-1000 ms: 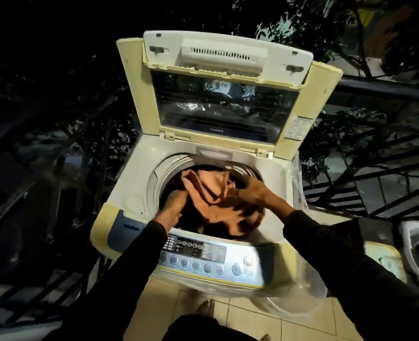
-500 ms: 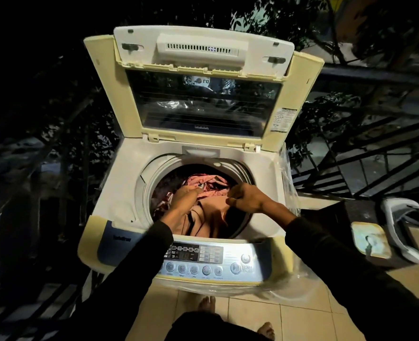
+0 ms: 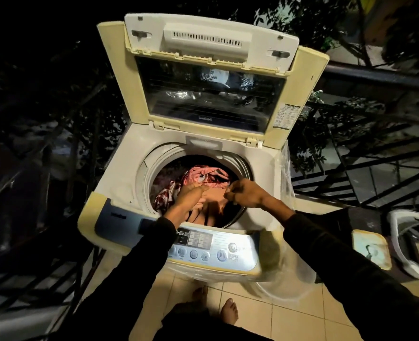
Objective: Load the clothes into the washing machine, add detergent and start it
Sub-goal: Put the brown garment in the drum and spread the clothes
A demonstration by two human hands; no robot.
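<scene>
The top-loading washing machine (image 3: 119, 183) stands in front of me with its lid (image 3: 210, 77) raised. Its drum holds a pink garment (image 3: 203, 174), a red-and-white patterned cloth (image 3: 165, 198) and a peach garment (image 3: 214, 205) nearest me. My left hand (image 3: 191, 196) reaches into the drum with its fingers stretched flat on the peach garment. My right hand (image 3: 246, 195) hovers over the drum's right side, fingers curled and pinching the top edge of the same garment. The control panel (image 3: 215, 249) lies below my wrists. No detergent is visible.
A white laundry basket (image 3: 400, 232) stands on the right, with a yellowed square container (image 3: 372, 249) next to it. Clear plastic wrap (image 3: 287, 279) hangs off the machine's right front. Dark metal railings (image 3: 375, 173) and plants surround the machine. My bare feet (image 3: 229, 311) are on tiled floor.
The peach garment, held up over the opening a second ago, has gone down into the drum. Both hands have followed it lower, and the pink garment now shows behind them.
</scene>
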